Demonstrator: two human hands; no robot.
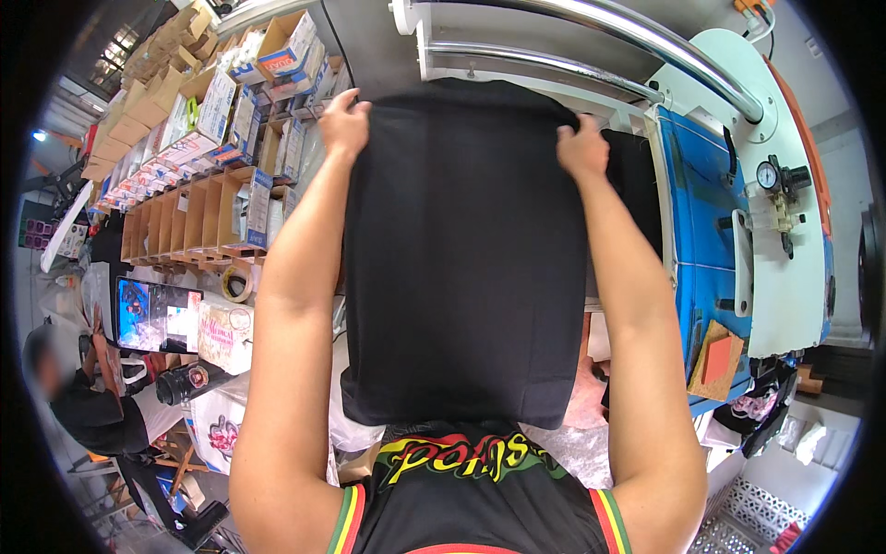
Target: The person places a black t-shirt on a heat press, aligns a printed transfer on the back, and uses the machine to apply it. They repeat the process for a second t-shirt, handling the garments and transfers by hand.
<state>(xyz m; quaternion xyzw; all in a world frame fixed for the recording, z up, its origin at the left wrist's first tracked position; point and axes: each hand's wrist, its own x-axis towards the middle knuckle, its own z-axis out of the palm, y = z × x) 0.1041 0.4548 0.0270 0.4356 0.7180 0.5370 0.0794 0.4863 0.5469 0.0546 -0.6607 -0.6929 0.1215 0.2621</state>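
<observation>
A black cloth garment lies spread before me, its near edge hanging close to my chest. My left hand grips its far left edge between thumb and fingers. At the far right edge, my right hand pinches the same cloth, the fingertips partly hidden by the fabric. Beyond the garment run the metal bars of a white machine frame. More black fabric shows to the right of my right hand, beside the machine's blue covered part. What lies beneath the garment is mostly hidden.
Cardboard boxes with compartments stand at left, near a roll of tape, a lit screen and a black bottle. Another person is at far left. A pressure gauge sits on the machine at right.
</observation>
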